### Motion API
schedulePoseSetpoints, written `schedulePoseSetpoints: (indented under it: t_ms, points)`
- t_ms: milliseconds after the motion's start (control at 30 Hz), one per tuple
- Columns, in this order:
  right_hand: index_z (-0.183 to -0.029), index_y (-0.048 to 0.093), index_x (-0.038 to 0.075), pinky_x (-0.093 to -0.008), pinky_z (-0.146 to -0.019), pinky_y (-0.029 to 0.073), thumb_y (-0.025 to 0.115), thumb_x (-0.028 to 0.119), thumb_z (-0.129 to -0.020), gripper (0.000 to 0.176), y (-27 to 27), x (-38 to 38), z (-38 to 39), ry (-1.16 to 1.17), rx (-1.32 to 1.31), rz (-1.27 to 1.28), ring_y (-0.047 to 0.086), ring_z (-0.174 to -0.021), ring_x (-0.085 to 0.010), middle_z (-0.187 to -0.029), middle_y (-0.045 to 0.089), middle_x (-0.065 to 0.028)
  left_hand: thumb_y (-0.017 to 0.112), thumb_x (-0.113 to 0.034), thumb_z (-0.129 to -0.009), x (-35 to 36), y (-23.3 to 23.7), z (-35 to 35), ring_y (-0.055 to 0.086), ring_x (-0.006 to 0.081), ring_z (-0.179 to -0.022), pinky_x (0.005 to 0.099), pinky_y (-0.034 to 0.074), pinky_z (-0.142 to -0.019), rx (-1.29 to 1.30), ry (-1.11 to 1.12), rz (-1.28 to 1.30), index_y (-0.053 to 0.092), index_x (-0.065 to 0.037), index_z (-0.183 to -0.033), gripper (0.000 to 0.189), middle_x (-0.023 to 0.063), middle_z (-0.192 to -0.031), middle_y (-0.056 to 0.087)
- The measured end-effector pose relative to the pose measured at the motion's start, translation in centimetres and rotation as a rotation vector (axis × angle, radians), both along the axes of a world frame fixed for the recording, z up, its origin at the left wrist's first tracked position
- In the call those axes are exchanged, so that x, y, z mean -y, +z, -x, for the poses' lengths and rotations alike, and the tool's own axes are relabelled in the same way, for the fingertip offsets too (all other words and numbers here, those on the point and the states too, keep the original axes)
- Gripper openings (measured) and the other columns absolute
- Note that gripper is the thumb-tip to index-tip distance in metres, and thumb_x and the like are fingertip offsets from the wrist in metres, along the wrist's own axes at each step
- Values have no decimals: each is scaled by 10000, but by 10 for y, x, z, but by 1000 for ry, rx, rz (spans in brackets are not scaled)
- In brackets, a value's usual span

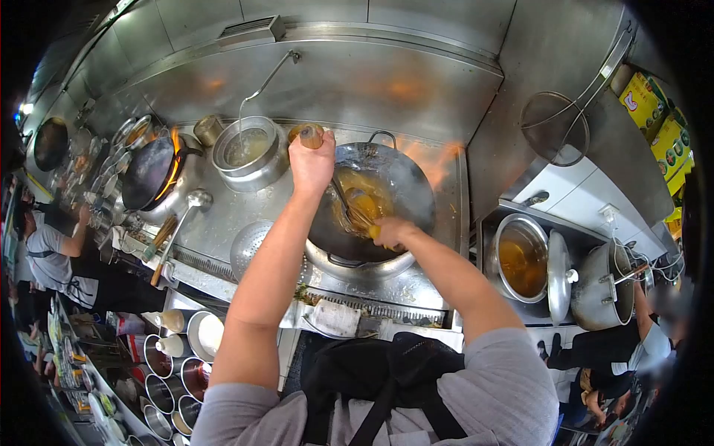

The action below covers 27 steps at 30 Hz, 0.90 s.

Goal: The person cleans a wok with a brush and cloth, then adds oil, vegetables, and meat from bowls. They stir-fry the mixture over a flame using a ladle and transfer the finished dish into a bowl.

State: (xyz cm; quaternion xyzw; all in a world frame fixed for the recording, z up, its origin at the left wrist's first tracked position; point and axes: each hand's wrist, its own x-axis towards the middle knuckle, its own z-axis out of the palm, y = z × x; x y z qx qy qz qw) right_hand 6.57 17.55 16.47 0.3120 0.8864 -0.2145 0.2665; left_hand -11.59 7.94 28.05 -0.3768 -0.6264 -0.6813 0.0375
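A large black wok [413, 167] sits on the burner in front of me, with yellowish-brown liquid and steam in it. My left hand [312, 162] is closed around the wooden-ended handle of a ladle [339, 192], whose metal shaft slants down into the wok. Low over the liquid, my right hand [392, 232] is closed on what looks like a whisk [360, 217]. Its thin strands are blurred beside the ladle's lower end. A perforated strainer [251, 249] lies on the steel stove top left of the wok.
A metal pot [247, 157] stands under the tap. Further left, another wok [149, 172] has flames at its rim, near a second ladle [182, 223]. To the right are a pot of brown liquid [522, 260] and a lid [559, 279]. Other people stand at both sides.
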Motion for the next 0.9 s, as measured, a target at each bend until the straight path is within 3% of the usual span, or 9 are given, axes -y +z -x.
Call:
schedulePoseSetpoints:
  t_ms: [100, 200, 267, 400, 467, 600, 700, 833, 900]
  points:
    - [-1202, 683, 166, -377, -859, 538, 671, 351, -810, 434, -24, -53, -7, 258, 87, -503, 673, -1045, -249, -1145, 700, -79, 605, -103, -914, 10, 10, 0, 524, 118, -476, 279, 408, -451, 73, 1, 21, 558, -44, -695, 232, 28, -567, 561]
    - [-1151, 710, 162, -385, -856, 537, 665, 307, -823, 361, 30, -91, 14, 207, 314, -530, 682, -1036, -240, -1139, 706, -69, 602, -96, -911, 23, 11, 5, 524, 117, -473, 282, 405, -453, 146, 12, 22, 569, -34, -683, 238, 34, -577, 574]
    - [-1041, 743, 113, -403, -847, 536, 631, 249, -811, 290, 49, -97, 27, 224, 228, -542, 677, -1058, -266, -1151, 702, -97, 644, -125, -854, 22, 19, 5, 590, 211, -543, 358, 475, -563, 200, 104, 34, 601, 10, -731, 188, 107, -603, 608]
    - [-1244, 616, 66, -444, -944, 495, 564, 219, -841, 434, -12, -9, 42, 187, -3, -353, 649, -1106, -307, -1173, 671, -193, 654, -153, -824, -7, 21, 14, 660, 409, -758, 440, 509, -718, 85, 220, 20, 600, 30, -847, 192, 240, -760, 654]
    - [-1333, 545, 79, -425, -989, 468, 561, 195, -829, 517, -54, 17, 28, 90, -140, -358, 628, -1149, -312, -1203, 669, -160, 648, -157, -826, -13, 41, 9, 651, 425, -784, 449, 506, -732, 83, 222, 40, 601, 28, -854, 192, 246, -775, 653]
    - [-1125, 722, 130, -399, -852, 547, 607, 238, -837, 329, 25, -52, 19, 160, 204, -444, 663, -1104, -254, -1206, 685, -81, 630, -168, -831, -8, 43, -4, 622, 467, -867, 480, 502, -776, 103, 158, 120, 597, 23, -905, 208, 274, -825, 647]
    - [-1228, 674, 196, -397, -879, 541, 613, 244, -825, 410, 56, -65, 21, 113, 375, -515, 655, -1115, -253, -1212, 680, -85, 630, -173, -830, -11, 39, -8, 621, 471, -909, 489, 506, -785, 80, 124, 77, 588, 27, -939, 232, 285, -854, 650]
    - [-1389, 504, 336, -376, -797, 550, 685, 350, -793, 623, -14, -24, 18, 174, -141, -479, 705, -903, -232, -946, 737, -58, 624, -177, -838, -14, 40, -31, 642, 448, -816, 464, 509, -731, 37, 114, 73, 611, 22, -933, 221, 265, -794, 650]
    - [-1351, 552, 285, -413, -951, 499, 637, 355, -808, 554, -17, 39, 11, 18, -117, -194, 629, -1141, -266, -1232, 667, -55, 605, -203, -845, -5, 37, -52, 642, 457, -831, 477, 515, -733, 20, -24, 129, 605, 11, -952, 240, 269, -802, 653]
